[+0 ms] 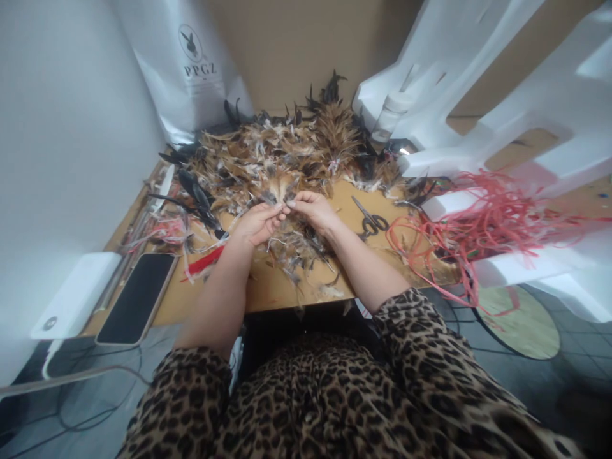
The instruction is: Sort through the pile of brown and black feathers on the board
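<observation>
Both my hands meet over the middle of the table, pinching a small fan of brown and white feathers (278, 185) at its lower end. My left hand (262, 223) has thumb and fingertips closed on the quill end. From the other side, my right hand (310, 209) grips the same bunch, fingertips nearly touching the left ones. Behind them lies a large heap of brown feathers (287, 146), with black feathers (196, 191) at its left. Loose fluffy feather scraps (301, 252) lie under my wrists. Black-handled scissors (370, 220) rest right of my right hand.
A phone (136, 299) and white power bank (76, 296) sit at the left edge. A red strip (205, 260) lies beside my left forearm. Tangled pink ribbons (507, 223) hang over white foam pieces (526, 268) at right. A clear bottle (389, 118) and silver bag (191, 76) stand behind.
</observation>
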Demonstrator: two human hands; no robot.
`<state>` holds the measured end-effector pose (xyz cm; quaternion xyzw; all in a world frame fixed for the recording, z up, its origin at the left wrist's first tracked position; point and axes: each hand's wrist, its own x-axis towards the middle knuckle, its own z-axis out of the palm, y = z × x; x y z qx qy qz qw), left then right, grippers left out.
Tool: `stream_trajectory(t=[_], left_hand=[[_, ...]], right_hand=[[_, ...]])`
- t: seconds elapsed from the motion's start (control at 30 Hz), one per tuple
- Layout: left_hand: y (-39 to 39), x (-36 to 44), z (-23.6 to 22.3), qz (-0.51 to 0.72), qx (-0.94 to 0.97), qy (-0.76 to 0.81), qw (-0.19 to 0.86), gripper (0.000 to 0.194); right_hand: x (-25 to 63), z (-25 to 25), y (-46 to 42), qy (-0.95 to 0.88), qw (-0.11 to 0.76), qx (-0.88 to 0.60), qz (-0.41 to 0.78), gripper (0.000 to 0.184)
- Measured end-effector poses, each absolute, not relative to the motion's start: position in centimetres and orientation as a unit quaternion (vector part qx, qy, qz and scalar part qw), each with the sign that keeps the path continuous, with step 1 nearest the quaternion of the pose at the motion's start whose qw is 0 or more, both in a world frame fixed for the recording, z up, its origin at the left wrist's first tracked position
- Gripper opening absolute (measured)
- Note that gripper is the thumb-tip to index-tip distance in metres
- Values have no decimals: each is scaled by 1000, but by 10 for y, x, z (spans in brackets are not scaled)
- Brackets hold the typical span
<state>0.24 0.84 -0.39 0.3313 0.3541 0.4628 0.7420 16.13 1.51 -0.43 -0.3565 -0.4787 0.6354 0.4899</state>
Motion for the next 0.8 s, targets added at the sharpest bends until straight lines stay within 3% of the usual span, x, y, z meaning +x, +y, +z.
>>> stream_trajectory(t=[0.47, 0.8], left_hand=[[7, 5, -10, 447, 400, 405, 690, 16], [5, 4, -4, 466, 397, 408, 678, 16]], right_hand=[[159, -5, 15, -571, 509, -429, 480, 24], [167, -4, 21, -488, 533, -412, 556, 31]])
